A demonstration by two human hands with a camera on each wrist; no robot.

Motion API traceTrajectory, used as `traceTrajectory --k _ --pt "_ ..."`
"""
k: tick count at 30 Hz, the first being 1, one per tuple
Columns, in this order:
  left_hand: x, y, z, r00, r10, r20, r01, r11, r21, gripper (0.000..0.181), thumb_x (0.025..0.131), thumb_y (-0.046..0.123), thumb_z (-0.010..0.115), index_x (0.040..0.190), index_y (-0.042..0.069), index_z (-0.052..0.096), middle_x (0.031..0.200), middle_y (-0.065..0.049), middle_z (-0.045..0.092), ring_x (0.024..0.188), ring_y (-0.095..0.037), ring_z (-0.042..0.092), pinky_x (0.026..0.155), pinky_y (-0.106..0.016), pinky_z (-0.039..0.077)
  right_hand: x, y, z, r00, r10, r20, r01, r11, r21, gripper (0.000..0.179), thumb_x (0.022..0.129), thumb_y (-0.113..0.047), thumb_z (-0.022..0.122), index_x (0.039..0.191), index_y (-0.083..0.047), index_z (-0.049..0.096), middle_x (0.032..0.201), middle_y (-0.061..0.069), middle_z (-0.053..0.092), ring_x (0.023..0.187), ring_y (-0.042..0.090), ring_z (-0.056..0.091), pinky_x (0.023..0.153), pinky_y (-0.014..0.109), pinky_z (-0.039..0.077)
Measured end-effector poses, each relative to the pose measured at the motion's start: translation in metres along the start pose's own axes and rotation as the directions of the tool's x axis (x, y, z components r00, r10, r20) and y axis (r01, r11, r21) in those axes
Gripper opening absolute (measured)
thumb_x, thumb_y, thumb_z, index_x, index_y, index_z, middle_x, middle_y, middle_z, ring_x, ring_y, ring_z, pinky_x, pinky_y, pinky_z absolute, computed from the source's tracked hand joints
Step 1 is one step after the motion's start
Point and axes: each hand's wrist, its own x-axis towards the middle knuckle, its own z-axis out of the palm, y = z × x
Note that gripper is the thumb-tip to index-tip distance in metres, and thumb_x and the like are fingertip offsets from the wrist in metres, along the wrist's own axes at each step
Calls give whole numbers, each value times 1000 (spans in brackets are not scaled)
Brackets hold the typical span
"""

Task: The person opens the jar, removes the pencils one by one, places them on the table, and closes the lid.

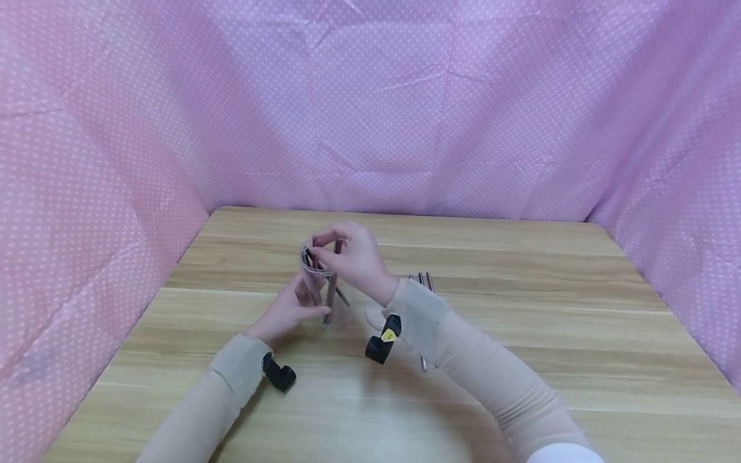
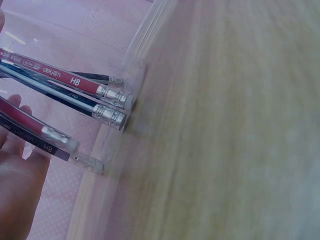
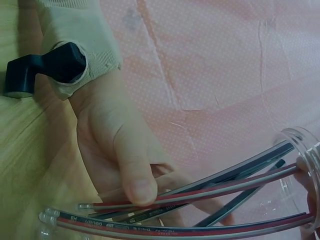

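In the head view my left hand (image 1: 292,310) grips a clear plastic cup (image 1: 318,272) low on its side, the cup standing on the table. Several pencils stand inside it. The left wrist view shows a red pencil (image 2: 60,74) and a dark pencil (image 2: 50,90) marked HB, their eraser ends down by the cup's base. My right hand (image 1: 356,260) is at the cup's rim (image 3: 302,145), its thumb and finger pinching the top of a pencil. In the right wrist view only its fingertips (image 3: 306,187) show, at the right edge, partly cut off.
Several more pencils (image 1: 429,280) lie on the wooden table (image 1: 521,289), partly covered by my right forearm. A pale thin ring outline (image 1: 373,319) lies beside the right wrist. A pink dotted curtain (image 1: 370,116) surrounds the table's back and sides.
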Motion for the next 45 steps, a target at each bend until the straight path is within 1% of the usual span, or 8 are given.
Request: traceTrajectory --k 6,9,14,20,30,33,38,45 --pt "1 0 -1 1000 5 -5 -5 1000 10 95 80 7 73 153 13 11 157 -15 19 141 -36 24 117 -51 18 1 1 -1 997 -34 -70 40 995 86 18 82 -5 72 99 -2 70 96 10 72 95 18 63 59 16 42" --pt "1 1 -1 1000 -3 -16 4 1000 20 93 79 7 73 152 9 14 155 -17 23 141 -36 25 116 -52 19 2 1 -3 995 -27 -98 39 991 128 17 83 -5 70 100 -2 69 95 11 72 99 19 63 67 18 48" --pt "0 0 -2 999 -32 -34 34 998 53 89 79 11 75 150 9 21 149 -21 34 137 -37 33 114 -52 24 4 0 -7 989 -37 -146 63 981 182 19 86 -2 66 105 0 65 100 14 68 104 23 63 95 29 51" --pt "0 -2 -1 999 -19 -41 21 999 50 92 78 9 75 151 12 19 148 -16 38 135 -34 36 115 -52 23 8 -2 -12 988 -69 -135 100 965 243 22 91 1 57 113 3 56 106 23 63 100 30 64 89 28 55" --pt "3 -3 -1 998 61 33 -58 996 -72 100 79 2 72 152 28 11 155 -11 27 143 -26 23 118 -45 16 16 -4 -20 979 -46 -198 132 886 445 25 94 7 48 118 7 46 102 16 53 91 41 65 77 35 60" --pt "3 -3 -2 996 72 45 -68 994 -89 100 79 1 72 152 30 11 155 -11 27 143 -26 23 118 -46 15 18 -6 -24 973 -12 -232 129 860 494 25 94 8 47 119 6 46 99 10 53 85 33 68 75 38 60" --pt "2 -2 -3 1000 21 21 -20 999 -49 99 78 7 74 152 31 14 154 -9 31 141 -27 28 118 -50 14 22 -6 -30 965 47 -256 110 819 563 25 94 8 47 119 5 46 97 5 54 76 13 67 75 39 60" --pt "3 0 -3 999 31 23 -30 998 -59 102 76 0 74 152 32 12 152 -11 33 139 -27 31 118 -48 17 28 -8 -40 960 85 -269 104 780 617 24 94 6 47 118 2 44 96 4 54 75 13 66 77 40 60"
